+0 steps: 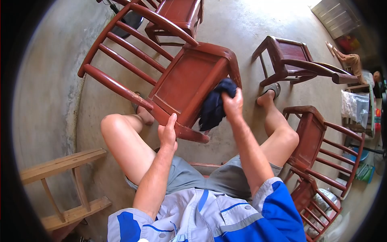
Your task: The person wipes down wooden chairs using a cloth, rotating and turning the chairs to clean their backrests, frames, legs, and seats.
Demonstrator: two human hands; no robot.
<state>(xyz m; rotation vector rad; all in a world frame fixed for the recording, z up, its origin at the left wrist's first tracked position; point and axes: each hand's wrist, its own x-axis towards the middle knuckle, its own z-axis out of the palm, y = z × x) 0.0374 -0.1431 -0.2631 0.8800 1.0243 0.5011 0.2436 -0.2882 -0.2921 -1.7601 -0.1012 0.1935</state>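
Note:
A red wooden chair (187,84) lies tilted between my knees, its slatted back pointing to the upper left and its seat panel facing me. My left hand (167,133) is closed on the chair's near edge, thumb on top. In my right hand (232,105) is a bunched dark blue cloth (214,105), held against the right edge of the seat. Part of the cloth hangs down below my fingers.
Another red chair (175,16) stands beyond. A dark chair (292,56) is at the upper right, and red chairs (308,137) stand by my right knee. A wooden ladder-like frame (64,165) is at the lower left. Farther right, a person's leg (354,64) shows.

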